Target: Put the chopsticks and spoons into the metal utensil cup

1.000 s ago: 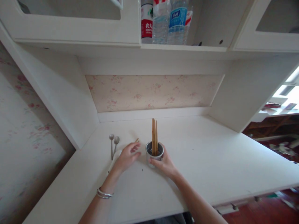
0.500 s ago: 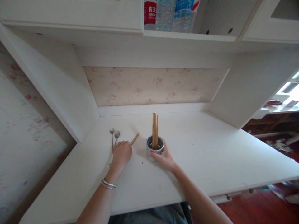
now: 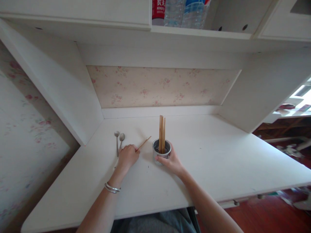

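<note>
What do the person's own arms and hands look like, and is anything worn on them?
Both forearms are bare, with no sleeve in view. The left hand has no glove; shiny silver-coloured bangles, seemingly two, circle that wrist. The right hand is gloveless too, with nothing seen on its wrist.

White cabinets (image 3: 73, 14) over a white desk (image 3: 213, 168)
I see a bright window (image 3: 305, 94) beyond its right edge, reddish floor (image 3: 255, 213) below the front edge, flowered wallpaper (image 3: 36, 145) beyond the left.
</note>
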`<state>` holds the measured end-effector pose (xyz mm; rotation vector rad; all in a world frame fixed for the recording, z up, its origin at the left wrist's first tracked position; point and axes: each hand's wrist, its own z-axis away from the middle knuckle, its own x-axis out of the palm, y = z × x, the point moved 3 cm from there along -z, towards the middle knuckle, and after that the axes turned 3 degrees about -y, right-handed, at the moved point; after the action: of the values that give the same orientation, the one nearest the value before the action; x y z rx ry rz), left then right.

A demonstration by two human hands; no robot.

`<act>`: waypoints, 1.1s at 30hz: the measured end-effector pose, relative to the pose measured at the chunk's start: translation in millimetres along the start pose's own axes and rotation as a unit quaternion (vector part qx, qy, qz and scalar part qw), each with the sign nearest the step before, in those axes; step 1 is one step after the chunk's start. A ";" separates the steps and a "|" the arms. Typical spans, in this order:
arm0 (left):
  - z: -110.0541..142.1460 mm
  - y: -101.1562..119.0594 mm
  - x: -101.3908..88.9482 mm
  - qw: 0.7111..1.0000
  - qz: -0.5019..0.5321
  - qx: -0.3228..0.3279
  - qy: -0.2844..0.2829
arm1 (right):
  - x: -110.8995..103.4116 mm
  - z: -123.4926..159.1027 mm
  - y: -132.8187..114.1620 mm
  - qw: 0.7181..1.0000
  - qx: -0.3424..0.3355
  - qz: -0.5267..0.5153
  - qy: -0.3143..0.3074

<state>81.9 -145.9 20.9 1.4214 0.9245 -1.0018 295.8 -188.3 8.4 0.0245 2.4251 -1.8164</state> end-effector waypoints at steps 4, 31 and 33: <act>-5.2 -0.7 -3.5 0.996 0.078 0.021 0.049 | 0.7 0.3 1.1 1.000 -0.004 0.004 -0.003; -30.6 101.2 -44.3 0.860 0.486 0.137 0.081 | -1.2 5.8 -8.0 0.999 -0.002 0.046 0.010; -30.2 99.5 -31.9 0.868 0.473 0.133 0.071 | -1.2 5.6 -8.1 0.999 -0.006 0.044 0.008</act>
<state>166.9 -123.9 85.1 1.9009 0.0894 -0.2721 296.7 -195.8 14.7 0.1440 2.4045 -1.7714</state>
